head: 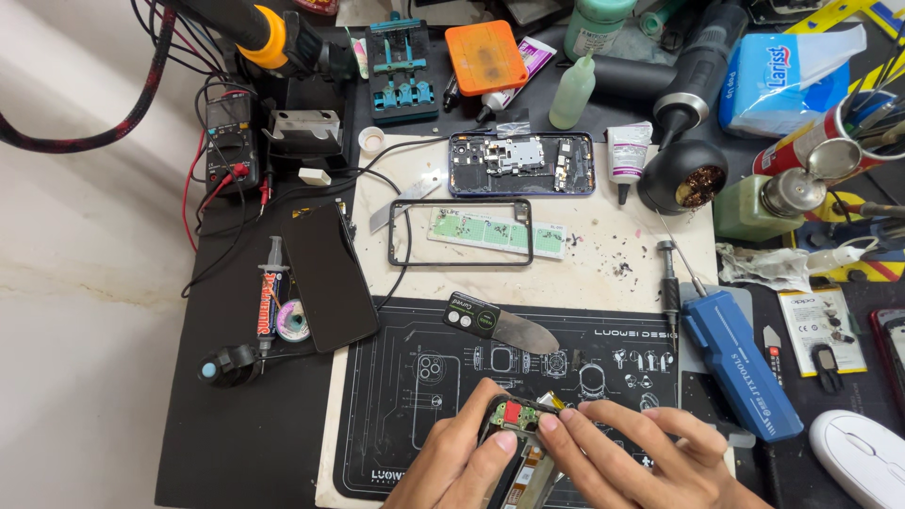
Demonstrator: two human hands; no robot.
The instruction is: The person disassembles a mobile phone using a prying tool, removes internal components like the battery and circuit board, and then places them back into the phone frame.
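Hands meet at six o'clock, low on the dark work mat (396,396). The left hand (452,457) grips the left edge of a small opened phone (514,452), with its thumb pressed on the top corner. The right hand (632,452) comes in from four o'clock, and its fingers pinch at the top edge of that phone, right by a little red part. A tiny yellow bit sticks up just beside those fingertips. The opened phone lies between both hands, partly hidden by them. Just above the hands, near the middle, a flat metal prying tool (500,323) with a black handle lies tilted on the mat. At nine o'clock a black phone screen (328,276) lies flat, with a syringe tube (272,292) just beside it on its left. Near twelve o'clock sits another open phone body (521,163) with its metal insides showing. Below it a thin black phone frame (461,232) lies around a green strip. At three o'clock a blue electric screwdriver (740,363) rests on the table, and a white mouse (863,455) sits at four o'clock. An orange square pad (485,57) lies at twelve o'clock, near a pale green bottle (572,91).
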